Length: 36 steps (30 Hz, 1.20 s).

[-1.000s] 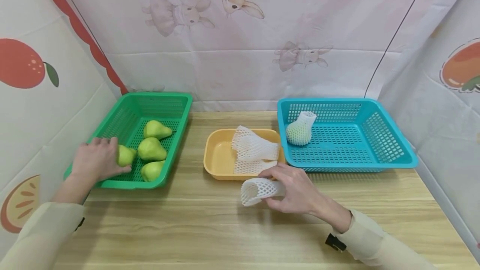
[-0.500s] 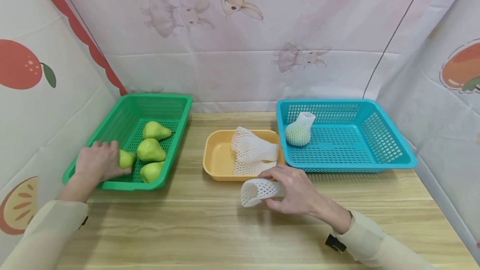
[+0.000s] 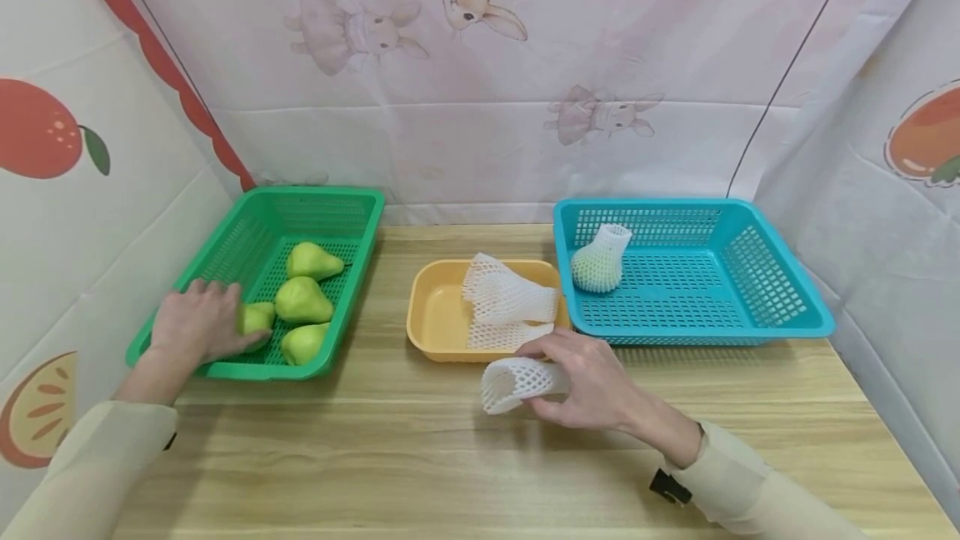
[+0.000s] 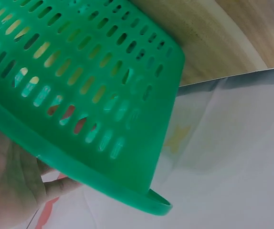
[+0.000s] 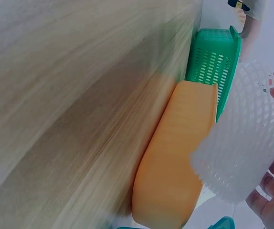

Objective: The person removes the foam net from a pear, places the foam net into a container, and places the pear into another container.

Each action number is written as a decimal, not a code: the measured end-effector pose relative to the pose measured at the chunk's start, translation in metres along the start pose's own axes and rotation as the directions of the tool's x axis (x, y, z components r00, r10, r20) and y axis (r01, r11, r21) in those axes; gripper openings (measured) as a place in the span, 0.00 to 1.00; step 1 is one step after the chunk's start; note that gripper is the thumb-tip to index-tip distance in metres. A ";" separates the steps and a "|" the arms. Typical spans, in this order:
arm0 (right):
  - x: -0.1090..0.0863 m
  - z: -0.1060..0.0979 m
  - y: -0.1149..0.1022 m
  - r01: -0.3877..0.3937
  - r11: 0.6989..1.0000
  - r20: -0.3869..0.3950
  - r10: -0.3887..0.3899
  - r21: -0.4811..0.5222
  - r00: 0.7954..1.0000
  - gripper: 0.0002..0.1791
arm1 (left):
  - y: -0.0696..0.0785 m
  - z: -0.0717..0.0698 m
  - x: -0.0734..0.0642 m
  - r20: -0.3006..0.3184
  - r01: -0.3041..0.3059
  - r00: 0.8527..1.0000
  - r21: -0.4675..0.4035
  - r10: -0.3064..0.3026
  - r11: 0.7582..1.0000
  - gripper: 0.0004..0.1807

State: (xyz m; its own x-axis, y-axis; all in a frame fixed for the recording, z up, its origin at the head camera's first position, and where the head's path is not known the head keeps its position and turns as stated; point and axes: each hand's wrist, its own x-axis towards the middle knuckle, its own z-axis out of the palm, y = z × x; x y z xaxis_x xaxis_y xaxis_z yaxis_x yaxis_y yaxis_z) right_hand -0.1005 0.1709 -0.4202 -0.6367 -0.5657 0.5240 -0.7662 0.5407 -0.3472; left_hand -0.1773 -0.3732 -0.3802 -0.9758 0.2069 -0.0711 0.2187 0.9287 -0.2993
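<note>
In the head view my left hand [image 3: 198, 323] reaches into the green basket [image 3: 352, 273] and grips a green pear [image 3: 257, 317] at its near left side. Part of that pear is hidden behind the fingers. Several other pears [image 3: 303, 300] lie along the basket's right side. Over the table, my right hand [image 3: 588, 377] pinches a white foam net sleeve [image 3: 521, 382], its round mouth spread and facing left. The right wrist view shows this sleeve [image 5: 244, 133] large, with thumb and fingers on opposite sides. In the left wrist view the basket wall [image 4: 94, 95] covers the pears.
A yellow tray [image 3: 438, 315] with more foam net sleeves [image 3: 513, 294] stands in the middle, just beyond the right hand. Right of it, a blue basket [image 3: 697, 332] contains one pear in a net sleeve [image 3: 600, 261]. Printed cloth walls [image 3: 472, 148] enclose the table.
Between my left fingers the pear has turned and shifted slightly toward the right. My left forearm has moved a little to the right. The right hand and its sleeve hold still.
</note>
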 end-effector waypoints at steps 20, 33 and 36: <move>0.017 -0.001 -0.001 0.038 0.995 0.027 -0.035 -0.096 0.999 0.31 | 0.046 -0.029 -0.019 -0.317 -0.012 0.948 -0.073 -0.012 0.997 0.44; 0.036 -0.009 -0.008 0.111 0.985 0.017 -0.110 -0.134 0.994 0.29 | 0.092 -0.039 -0.028 -0.524 -0.117 0.851 -0.112 0.042 0.987 0.44; 0.041 -0.010 -0.008 0.139 0.980 0.013 -0.139 -0.140 0.990 0.27 | 0.101 -0.040 -0.029 -0.527 -0.136 0.848 -0.126 0.050 0.983 0.46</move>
State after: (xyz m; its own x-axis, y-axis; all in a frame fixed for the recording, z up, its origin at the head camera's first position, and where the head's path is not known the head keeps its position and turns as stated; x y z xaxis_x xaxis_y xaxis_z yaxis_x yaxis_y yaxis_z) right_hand -0.1195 0.1499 -0.3883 -0.5251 -0.6433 0.5572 -0.8277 0.5382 -0.1587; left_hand -0.1266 -0.2728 -0.3704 -0.8190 0.3841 0.4264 0.3471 0.9232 -0.1650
